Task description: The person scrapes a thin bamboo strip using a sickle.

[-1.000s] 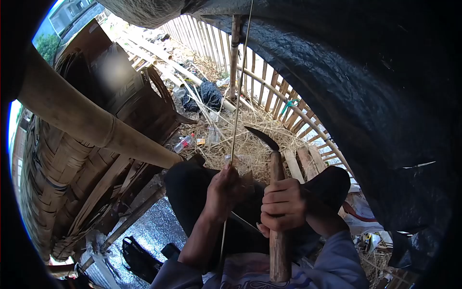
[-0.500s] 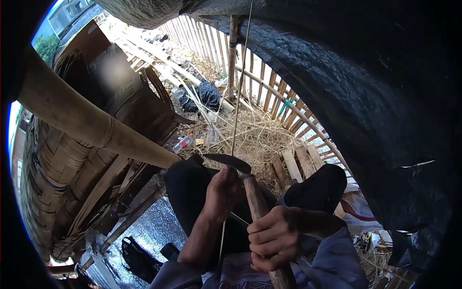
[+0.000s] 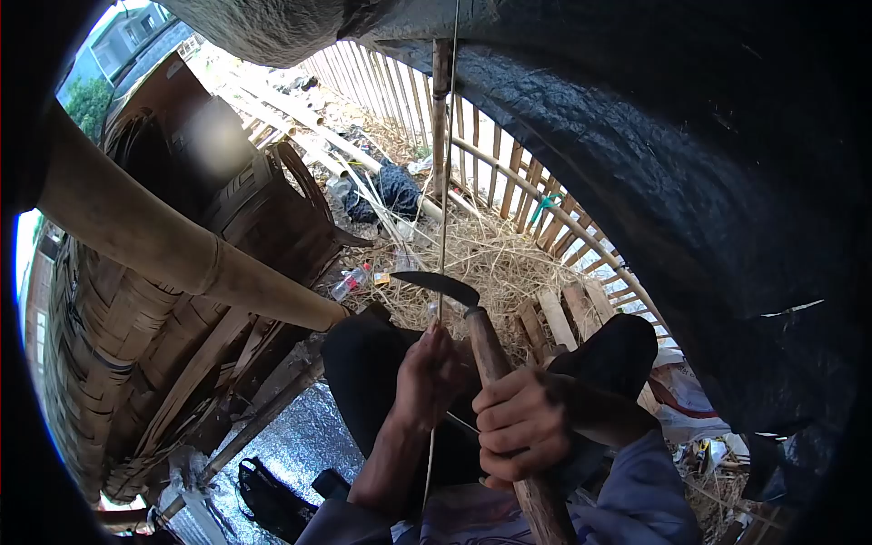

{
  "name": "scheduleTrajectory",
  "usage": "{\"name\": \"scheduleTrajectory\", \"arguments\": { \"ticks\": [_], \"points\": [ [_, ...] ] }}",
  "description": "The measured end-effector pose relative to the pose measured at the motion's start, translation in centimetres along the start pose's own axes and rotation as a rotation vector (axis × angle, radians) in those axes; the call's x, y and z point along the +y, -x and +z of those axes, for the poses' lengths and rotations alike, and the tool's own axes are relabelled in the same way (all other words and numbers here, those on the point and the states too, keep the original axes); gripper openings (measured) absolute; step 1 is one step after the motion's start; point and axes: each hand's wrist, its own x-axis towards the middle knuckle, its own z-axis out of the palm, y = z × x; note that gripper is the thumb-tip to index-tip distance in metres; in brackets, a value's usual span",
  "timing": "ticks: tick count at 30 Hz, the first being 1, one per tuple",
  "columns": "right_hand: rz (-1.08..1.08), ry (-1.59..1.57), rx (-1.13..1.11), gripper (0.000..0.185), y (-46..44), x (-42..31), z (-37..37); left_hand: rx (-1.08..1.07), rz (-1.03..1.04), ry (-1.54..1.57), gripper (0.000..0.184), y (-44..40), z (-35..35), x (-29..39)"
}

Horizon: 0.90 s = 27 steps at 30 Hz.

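A long thin bamboo strip [image 3: 444, 218] runs upright through the middle of the view, and my left hand [image 3: 431, 368] is closed around its lower part. My right hand [image 3: 522, 425] grips the wooden handle [image 3: 490, 350] of a knife with a dark curved blade [image 3: 438, 284]. The blade points left and crosses the strip just above my left hand. Whether its edge touches the strip I cannot tell. A thin pale piece shows between my two hands over my dark-clothed lap.
A thick bamboo pole [image 3: 173, 250] slants across the left beside woven baskets [image 3: 127, 318]. Dark plastic sheeting [image 3: 654, 182] hangs at right, next to a slatted bamboo fence [image 3: 518, 177]. Straw, wooden slats [image 3: 556, 318] and a plastic bottle [image 3: 351, 282] lie ahead.
The knife has swung left from pointing up beside the strip, dipping over my left hand, then rising slightly to cross the strip above it. My left hand stays closed on the strip.
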Motion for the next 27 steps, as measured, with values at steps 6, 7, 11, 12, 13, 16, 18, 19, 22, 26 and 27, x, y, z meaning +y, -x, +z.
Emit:
{"name": "scheduleTrajectory", "arguments": {
  "ticks": [6,7,11,12,13,16,18,19,22,26,27],
  "points": [
    [0.030,-0.037,0.015,0.011,0.7,1.5,0.0,0.009,-0.009,0.029,0.027,-0.1,-0.2,-0.3],
    [0.024,-0.033,0.014,0.011,0.3,0.6,0.1,0.004,-0.005,0.025,0.027,0.1,-0.1,0.0],
    [-0.064,-0.085,0.003,0.010,0.6,-0.2,1.3,0.047,-0.047,-0.017,0.027,0.7,0.6,0.2],
    [-0.019,0.019,-0.014,0.011,1.1,1.6,0.7,0.058,-0.063,-0.031,0.027,0.5,0.0,-0.3],
    [0.026,0.130,-0.030,0.012,1.3,2.8,-0.1,0.064,-0.081,-0.050,0.028,0.3,-0.2,-0.6],
    [0.040,0.100,0.007,0.011,0.6,1.4,-0.8,-0.021,-0.056,0.018,0.030,0.4,-0.1,-0.4],
    [-0.030,-0.030,0.035,0.013,0.3,-0.3,0.2,-0.093,-0.042,0.055,0.033,0.2,-0.4,-0.2],
    [-0.026,-0.034,0.034,0.013,0.4,0.2,0.1,-0.089,-0.043,0.060,0.033,0.0,-0.3,-0.3],
    [0.062,0.072,-0.005,0.015,1.6,2.7,-1.1,0.104,-0.121,0.035,0.033,0.1,0.7,-0.5],
    [0.001,-0.049,0.028,0.014,0.4,0.0,-0.7,-0.112,-0.078,0.041,0.032,0.3,-0.6,-0.1],
    [0.000,-0.056,0.026,0.014,0.6,0.3,-0.7,-0.108,-0.073,0.046,0.032,0.1,-0.3,0.1]
  ]
}}
